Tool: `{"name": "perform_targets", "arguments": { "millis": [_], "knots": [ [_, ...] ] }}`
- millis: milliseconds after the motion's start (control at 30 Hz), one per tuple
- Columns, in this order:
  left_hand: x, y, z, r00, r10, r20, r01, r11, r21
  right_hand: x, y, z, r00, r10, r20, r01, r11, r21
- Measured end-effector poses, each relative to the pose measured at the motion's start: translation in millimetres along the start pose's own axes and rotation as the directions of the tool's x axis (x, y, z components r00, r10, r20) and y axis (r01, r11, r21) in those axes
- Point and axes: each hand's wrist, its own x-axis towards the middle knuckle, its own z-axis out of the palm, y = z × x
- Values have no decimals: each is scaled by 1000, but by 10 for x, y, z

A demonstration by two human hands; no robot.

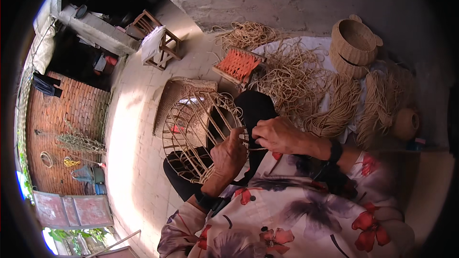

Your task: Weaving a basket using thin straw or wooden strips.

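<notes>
resting on the lap: a half-woven cane basket frame (198, 134), open ribs fanning left. left hand (228, 155) closed on the rim, right hand (277, 134) just beside it, pinching a thin cane strand (258, 149). looks light, springy, likely stiff at the rim but fragile along bare ribs; best gripped at the woven rim. loose cane bundles (330, 107) beyond.

Left hand (228, 155) and right hand (277, 135) side by side, near, on the rim of a cane basket frame (191, 129) resting on the lap. Flat woven tray (174, 98) just behind the frame. Woven-seat stool (238, 65) farther back. Cane strand bundles (330, 107) right of the hands. Stacked finished baskets (354, 45) far right. Wooden stool (160, 43) far left.
</notes>
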Motion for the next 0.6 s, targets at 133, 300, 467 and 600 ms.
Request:
{"name": "perform_targets", "arguments": {
  "millis": [133, 300, 467, 600],
  "knots": [
    [-9, 6, -72, 989, -91, 121, 92, 996, 0, 121, 28, 273, 995, -29, -101, 29, 1000, 4],
    [99, -246, -264, 920, -27, 391, 202, 887, -416, 117, 13, 334, 991, -14, -134, 17, 1000, 24],
    [204, -411, -322, 834, 74, 546, 305, 763, -570, 84, -78, 384, 989, 52, -136, -48, 998, 33],
    [246, -401, -371, 856, 63, 514, 289, 766, -575, 78, -124, 426, 988, 106, -113, -105, 994, 17]
  ]
}}
